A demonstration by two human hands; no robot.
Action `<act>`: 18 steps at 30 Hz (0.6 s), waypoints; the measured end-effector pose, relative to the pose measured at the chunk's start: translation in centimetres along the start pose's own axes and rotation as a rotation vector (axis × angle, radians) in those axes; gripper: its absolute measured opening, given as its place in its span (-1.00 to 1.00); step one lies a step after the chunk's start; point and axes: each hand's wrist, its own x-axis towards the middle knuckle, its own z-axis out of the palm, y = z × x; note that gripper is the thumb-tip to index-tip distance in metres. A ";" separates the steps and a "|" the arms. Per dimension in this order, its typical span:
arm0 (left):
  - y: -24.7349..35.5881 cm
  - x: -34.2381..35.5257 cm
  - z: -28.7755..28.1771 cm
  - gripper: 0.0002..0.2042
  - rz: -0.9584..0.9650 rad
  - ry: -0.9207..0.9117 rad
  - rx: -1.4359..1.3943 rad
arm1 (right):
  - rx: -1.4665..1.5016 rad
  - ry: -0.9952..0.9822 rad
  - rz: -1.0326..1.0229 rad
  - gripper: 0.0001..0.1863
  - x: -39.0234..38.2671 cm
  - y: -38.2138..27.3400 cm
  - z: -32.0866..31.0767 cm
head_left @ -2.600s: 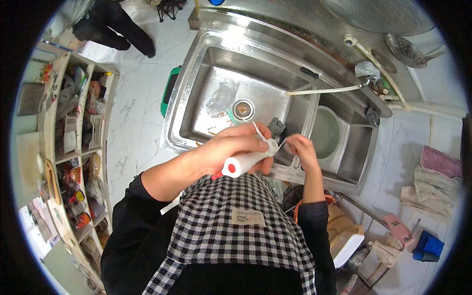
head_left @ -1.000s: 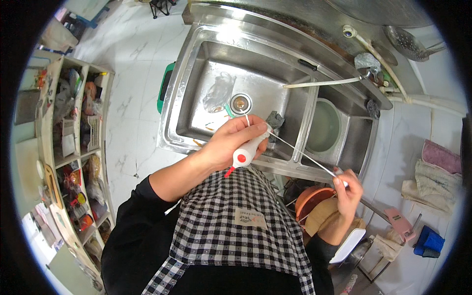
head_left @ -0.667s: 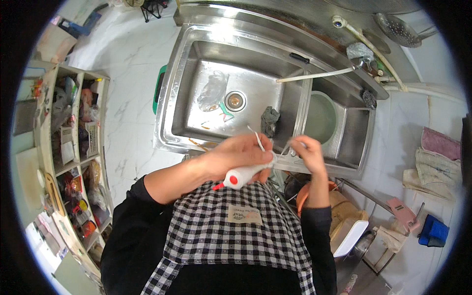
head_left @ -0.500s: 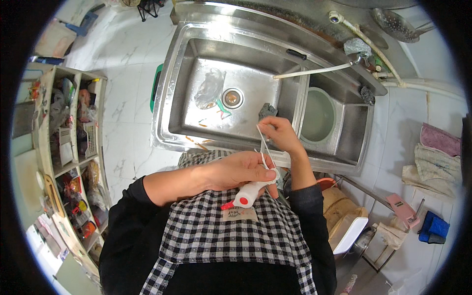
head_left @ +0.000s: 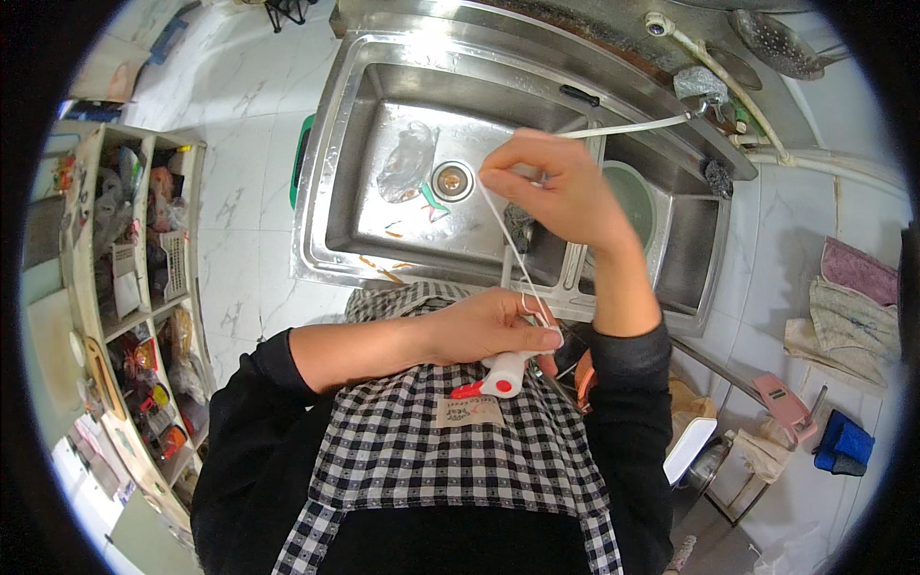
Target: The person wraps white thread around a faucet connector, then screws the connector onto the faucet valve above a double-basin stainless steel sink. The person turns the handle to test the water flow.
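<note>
White tube [head_left: 505, 375] with a red tip sits in the person's left hand [head_left: 492, 324], low in front of the checked apron [head_left: 422, 470] and just short of the sink's near edge. The left hand is curled around the tube, thumb along its upper end. Over the sink [head_left: 309, 240], the right hand [head_left: 556, 182] pinches a white string [head_left: 509, 233] that runs straight down to the left hand.

Steel makes up the sink, wet and shiny under a bright reflection at its far side. In the large basin lie a clear plastic bag [head_left: 407, 163], a round drain [head_left: 452, 180] and a green scrap [head_left: 434, 199]; orange peelings [head_left: 380, 269] lie on the near rim. A dark rag [head_left: 518, 226] shows partly below the right hand. The smaller basin [head_left: 686, 244] holds a round bowl of cloudy water. A pale hose [head_left: 642, 126] reaches across the divider, and a black handle [head_left: 579, 95] rests on the back ledge.

White marbled tiles [head_left: 235, 196] cover the floor to the left, beside a crowded shelf unit [head_left: 134, 324]. On the right hang a purple towel [head_left: 860, 293], a cream towel [head_left: 837, 352] and a blue cloth [head_left: 843, 443], near a pink box [head_left: 784, 407].
</note>
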 end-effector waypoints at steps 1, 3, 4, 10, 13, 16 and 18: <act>-0.2 0.3 0.0 -0.71 0.029 0.030 0.020 | -0.104 0.034 -0.027 -0.90 -0.1 -1.6 -1.0; -0.2 0.8 -0.6 -0.71 0.029 0.184 -0.011 | -0.316 0.079 -0.182 -0.88 -0.6 -4.5 -2.7; -0.2 1.0 -0.9 -0.71 0.029 0.262 -0.029 | -0.428 0.090 -0.273 -0.86 -0.9 -5.6 -3.4; 0.7 1.3 -3.2 -0.75 0.185 0.321 -0.152 | -0.565 0.158 -0.329 -0.78 -6.2 -10.2 -4.4; 1.4 0.1 -4.0 -0.75 0.256 0.262 -0.198 | -0.501 0.209 -0.247 -0.79 -9.4 -10.4 -5.1; 1.9 -0.3 -4.2 -0.75 0.266 0.228 -0.197 | -0.430 0.276 -0.177 -0.82 -12.3 -9.2 -5.5; 2.1 -0.4 -3.9 -0.76 0.281 0.244 -0.167 | -0.396 0.329 -0.111 -0.85 -14.1 -8.1 -5.3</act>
